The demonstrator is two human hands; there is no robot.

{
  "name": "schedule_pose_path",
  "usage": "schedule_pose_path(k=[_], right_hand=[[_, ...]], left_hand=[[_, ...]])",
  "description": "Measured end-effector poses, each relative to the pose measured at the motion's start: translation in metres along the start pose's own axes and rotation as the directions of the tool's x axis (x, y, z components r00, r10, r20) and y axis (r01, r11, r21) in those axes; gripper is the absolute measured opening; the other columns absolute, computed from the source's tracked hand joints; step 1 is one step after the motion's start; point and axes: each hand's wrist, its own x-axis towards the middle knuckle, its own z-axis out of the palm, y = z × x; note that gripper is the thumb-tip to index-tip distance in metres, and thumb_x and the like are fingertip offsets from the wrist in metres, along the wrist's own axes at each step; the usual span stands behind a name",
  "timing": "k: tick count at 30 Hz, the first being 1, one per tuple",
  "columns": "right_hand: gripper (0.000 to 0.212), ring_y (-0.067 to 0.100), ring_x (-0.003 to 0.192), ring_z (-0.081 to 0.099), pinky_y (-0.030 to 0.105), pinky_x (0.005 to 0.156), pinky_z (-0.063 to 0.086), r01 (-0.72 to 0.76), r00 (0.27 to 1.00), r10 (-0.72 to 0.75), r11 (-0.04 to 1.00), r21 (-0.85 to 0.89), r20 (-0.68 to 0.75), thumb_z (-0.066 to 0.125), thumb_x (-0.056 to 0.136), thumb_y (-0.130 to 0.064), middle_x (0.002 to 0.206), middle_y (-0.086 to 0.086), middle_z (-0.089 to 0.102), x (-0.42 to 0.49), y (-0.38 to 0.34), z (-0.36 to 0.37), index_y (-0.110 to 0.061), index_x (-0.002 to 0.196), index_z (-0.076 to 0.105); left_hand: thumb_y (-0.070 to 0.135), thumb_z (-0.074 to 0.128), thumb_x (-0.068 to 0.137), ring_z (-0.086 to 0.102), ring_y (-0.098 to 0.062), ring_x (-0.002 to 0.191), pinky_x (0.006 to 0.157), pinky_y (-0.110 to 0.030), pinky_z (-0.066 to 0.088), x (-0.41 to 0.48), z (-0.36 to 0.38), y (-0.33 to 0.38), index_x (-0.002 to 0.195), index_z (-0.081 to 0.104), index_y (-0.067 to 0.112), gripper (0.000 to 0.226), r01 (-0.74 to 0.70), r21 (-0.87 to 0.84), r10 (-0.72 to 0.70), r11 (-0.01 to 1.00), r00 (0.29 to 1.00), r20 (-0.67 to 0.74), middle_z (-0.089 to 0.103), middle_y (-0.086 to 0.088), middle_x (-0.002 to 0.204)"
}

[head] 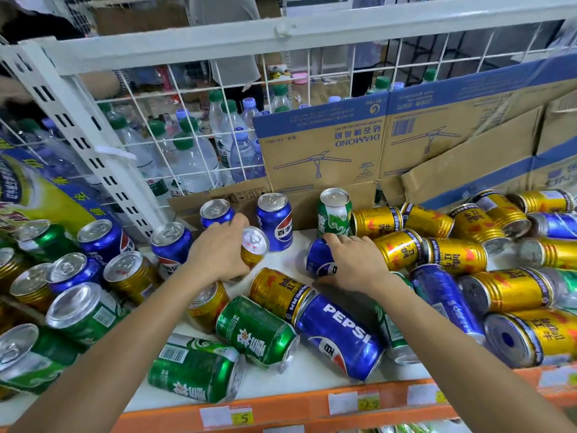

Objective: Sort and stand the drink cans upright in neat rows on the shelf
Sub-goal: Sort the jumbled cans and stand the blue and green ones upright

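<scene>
Far left: upright cans (pixel 75 270), mixed blue/gold/green, tops up, some cut off by the frame edge. L hand (pixel 218 251) grips a gold Red Bull can (pixel 254 248) over the shelf (pixel 281 379) mid-left. Its long axis is tilted, top facing up-right, lower body hidden by fingers. Near centre: green cans (pixel 256 329) and a Pepsi can (pixel 340 335) on their sides. R hand (pixel 352 264) wraps a blue Pepsi can (pixel 318 257) lying on the shelf, axis approx near-far, ends hard to see. Right: pile of gold cans (pixel 452 245) on their sides, far ones blurred.
</scene>
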Motion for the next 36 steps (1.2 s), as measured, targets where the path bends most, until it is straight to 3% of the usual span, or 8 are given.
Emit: schedule_pose_path(k=[3,10,18,22,26,30,33,36], right_hand=[[0.082,0.024,0.119,0.053,0.037,0.100,0.040,0.009,1.000,-0.009,1.000,-0.006,-0.019,0.067,0.074,-0.059,0.131,0.004,0.056,0.000,0.001,0.000,-0.018,0.136,0.033],[0.065,0.027,0.118,0.048,0.036,0.097,0.042,0.024,0.997,-0.021,0.999,-0.043,0.070,0.072,0.073,-0.025,0.123,0.011,0.046,-0.001,0.003,-0.003,-0.010,0.125,0.036],[0.083,0.027,0.116,0.054,0.037,0.092,0.047,0.012,0.997,-0.007,0.998,-0.058,0.073,0.070,0.079,-0.034,0.130,0.008,0.052,-0.005,-0.001,-0.009,-0.024,0.145,0.020],[0.086,0.030,0.109,0.057,0.039,0.083,0.049,0.037,0.993,-0.030,0.997,-0.063,0.114,0.072,0.077,-0.031,0.124,0.009,0.053,-0.004,-0.004,-0.022,-0.024,0.144,0.018],[0.075,0.034,0.100,0.059,0.041,0.073,0.052,0.010,0.999,-0.009,0.999,-0.032,0.038,0.074,0.074,-0.033,0.124,0.011,0.043,0.001,-0.014,-0.042,-0.016,0.131,0.029],[0.057,0.032,0.094,0.058,0.034,0.063,0.041,0.003,1.000,-0.003,0.999,-0.033,-0.022,0.072,0.078,-0.031,0.122,0.011,0.040,0.008,-0.022,-0.055,-0.013,0.120,0.038],[0.062,0.032,0.100,0.057,0.035,0.068,0.044,-0.004,0.998,0.002,0.999,-0.031,-0.069,0.071,0.077,-0.043,0.127,0.010,0.039,0.012,-0.027,-0.053,-0.014,0.124,0.043],[0.076,0.033,0.114,0.051,0.040,0.085,0.048,0.011,0.994,-0.008,0.999,0.031,-0.110,0.069,0.075,-0.055,0.129,0.011,0.042,0.016,-0.028,-0.044,-0.015,0.133,0.040]], left_hand=[[0.040,0.083,0.064,0.060,-0.031,0.096,0.075,-0.040,0.050,-0.004,-0.003,-0.004,0.120,0.034,0.018,0.078,0.083,-0.044,-0.083,0.996,0.997,-0.002,0.061,-0.011,0.112],[0.052,0.075,0.072,0.059,-0.030,0.100,0.076,-0.036,0.048,-0.008,-0.004,-0.003,0.126,0.035,0.012,0.079,0.119,0.015,-0.119,0.993,0.993,0.004,0.059,-0.012,0.115],[0.061,0.064,0.078,0.060,-0.028,0.100,0.073,-0.036,0.050,-0.017,-0.001,0.004,0.128,0.036,0.012,0.075,0.125,0.270,-0.105,0.955,0.990,-0.090,0.061,-0.010,0.113],[0.056,0.067,0.079,0.045,-0.029,0.120,0.084,-0.035,0.050,-0.027,0.001,0.014,0.143,0.024,0.014,0.087,0.144,0.319,-0.091,0.937,0.981,-0.174,0.041,-0.014,0.133],[0.046,0.065,0.084,0.035,-0.026,0.129,0.096,-0.037,0.045,-0.038,-0.007,0.020,0.148,0.017,0.024,0.083,-0.041,0.166,0.082,0.985,0.964,-0.251,0.033,-0.009,0.140],[0.044,0.061,0.087,0.032,-0.013,0.131,0.105,-0.030,0.034,-0.050,-0.013,0.028,0.143,0.034,0.030,0.064,-0.322,0.031,0.324,0.946,0.939,-0.120,0.039,0.004,0.139],[0.044,0.061,0.088,0.035,-0.008,0.125,0.102,-0.027,0.034,-0.057,-0.007,0.025,0.137,0.042,0.033,0.054,-0.422,-0.021,0.419,0.906,0.904,-0.079,0.044,0.009,0.132],[0.043,0.060,0.089,0.039,-0.007,0.120,0.100,-0.026,0.035,-0.063,-0.004,0.019,0.134,0.046,0.034,0.048,-0.438,-0.072,0.435,0.896,0.898,-0.064,0.046,0.010,0.128]])
